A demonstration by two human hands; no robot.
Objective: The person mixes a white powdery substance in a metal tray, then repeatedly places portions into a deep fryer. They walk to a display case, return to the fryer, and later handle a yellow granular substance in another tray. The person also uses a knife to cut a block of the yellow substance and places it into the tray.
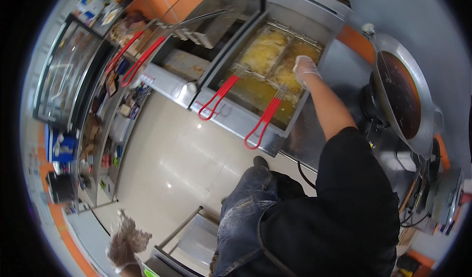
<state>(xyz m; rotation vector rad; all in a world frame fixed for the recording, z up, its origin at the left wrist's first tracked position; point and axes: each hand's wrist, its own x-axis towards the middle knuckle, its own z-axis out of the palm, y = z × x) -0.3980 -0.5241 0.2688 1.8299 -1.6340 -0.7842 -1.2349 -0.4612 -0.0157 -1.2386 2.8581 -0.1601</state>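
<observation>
My right hand [306, 69], in a clear plastic glove, is over the right edge of a wire fryer basket [289, 74] in bubbling oil; its fingers look curled, and whether they hold anything is hidden. Beside it, a second fryer basket [263, 53] holds pale yellow food frying under foam. Both baskets have red-coated handles [221, 96] that reach over the fryer's front edge [236, 124]. Down at the lower left is my left hand [127, 240], its plastic glove thickly covered with a lumpy, pale brown coating. Blur hides whether that hand holds something.
At the right stands a large metal wok [424, 92] with dark liquid. A second fryer [171, 83] adjoins on the left, with raised baskets and red handles [143, 61]. Farther left are shelves [123, 144] of supplies and a glass display case [68, 74]. A metal-framed stand [180, 236] is near my legs.
</observation>
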